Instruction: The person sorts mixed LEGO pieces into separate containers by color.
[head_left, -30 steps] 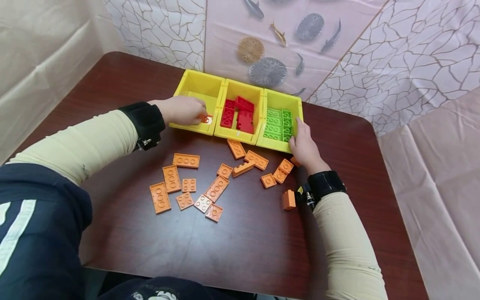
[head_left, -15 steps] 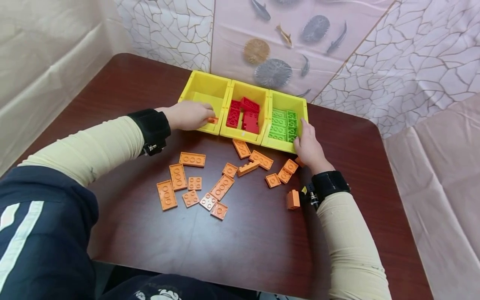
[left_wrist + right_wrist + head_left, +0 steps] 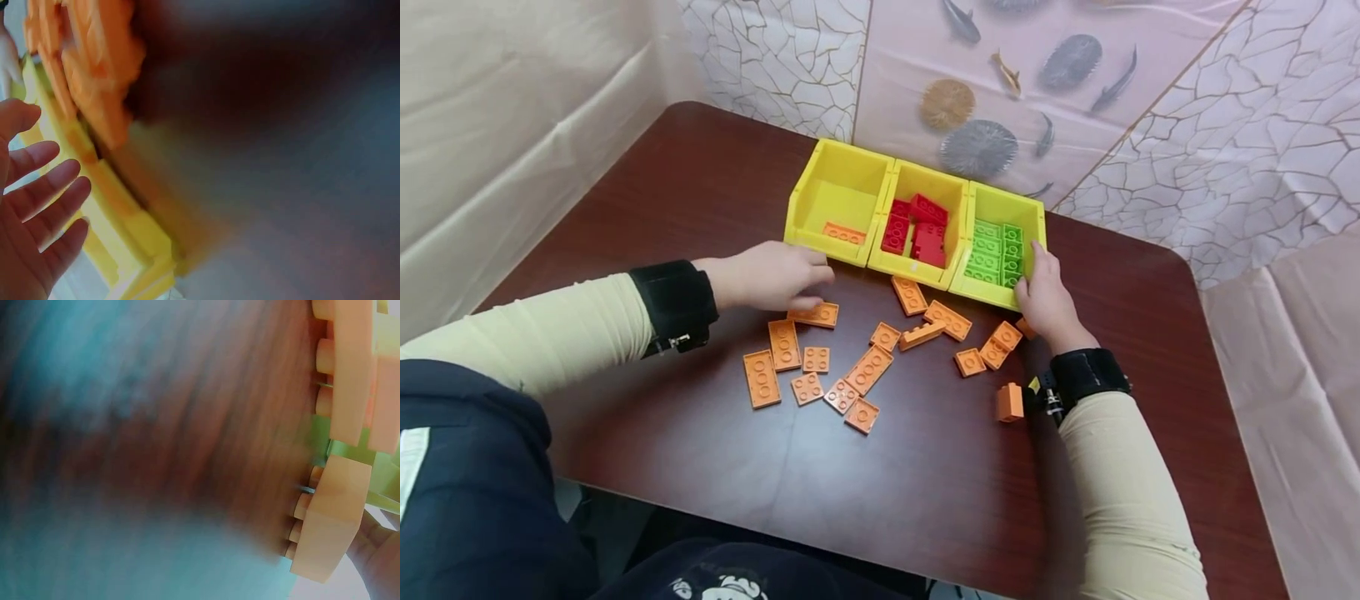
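In the head view, my left hand (image 3: 775,275) is over the table in front of the left yellow bin (image 3: 838,183), its fingertips close over an orange brick (image 3: 820,314). The left wrist view shows this hand (image 3: 37,212) with fingers spread and nothing in them. An orange brick (image 3: 844,233) lies inside the left bin. My right hand (image 3: 1051,304) holds the front right corner of the right yellow bin (image 3: 973,287), thumb at the front and fingers along the side wall. Green bricks (image 3: 988,250) lie in neat rows inside that bin.
Red bricks (image 3: 928,242) lie in the middle yellow bin (image 3: 910,265). Several orange bricks, some long (image 3: 869,370) and some square (image 3: 807,388), are spread over the dark table (image 3: 865,483). One orange block (image 3: 1010,402) stands by my right wrist. Patterned cloth (image 3: 970,92) hangs behind.
My left hand has let go of an orange brick in the left bin and drawn back toward the bricks in front. My right hand stays at the right bin. The head view has shifted left.
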`<state>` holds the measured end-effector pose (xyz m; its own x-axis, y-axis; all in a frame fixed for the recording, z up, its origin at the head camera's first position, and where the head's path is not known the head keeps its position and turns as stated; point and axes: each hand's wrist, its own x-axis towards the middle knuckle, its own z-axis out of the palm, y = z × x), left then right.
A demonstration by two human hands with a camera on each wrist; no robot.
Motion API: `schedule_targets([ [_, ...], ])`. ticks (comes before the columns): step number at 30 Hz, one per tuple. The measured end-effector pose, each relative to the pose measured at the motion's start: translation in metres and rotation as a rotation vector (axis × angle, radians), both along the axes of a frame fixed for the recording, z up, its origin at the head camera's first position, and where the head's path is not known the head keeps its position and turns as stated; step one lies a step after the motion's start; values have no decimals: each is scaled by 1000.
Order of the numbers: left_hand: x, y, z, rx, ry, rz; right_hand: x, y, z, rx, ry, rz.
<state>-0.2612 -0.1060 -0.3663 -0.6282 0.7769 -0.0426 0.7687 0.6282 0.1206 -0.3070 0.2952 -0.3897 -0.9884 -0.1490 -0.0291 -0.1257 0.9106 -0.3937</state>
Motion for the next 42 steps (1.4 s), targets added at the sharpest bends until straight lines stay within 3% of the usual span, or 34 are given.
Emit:
schedule_targets([
  [6, 9, 6, -10, -23, -69, -17, -1, 9, 0, 1, 10, -11],
  [19, 8, 8, -20, -8, -82, -56, -1, 11, -4, -11, 2, -27],
  [23, 5, 6, -13, 29, -52, -56, -2, 10, -2, -10, 8, -27],
  [27, 0, 5, 2, 77, -10, -40, -2, 9, -2, -7, 7, -26],
  [35, -21, 4, 32, 135, 67, 3, 0, 8, -2, -8, 13, -22],
  [42, -41, 2, 38, 107, 56, 73, 0, 3, -2, 4, 6, -19],
])
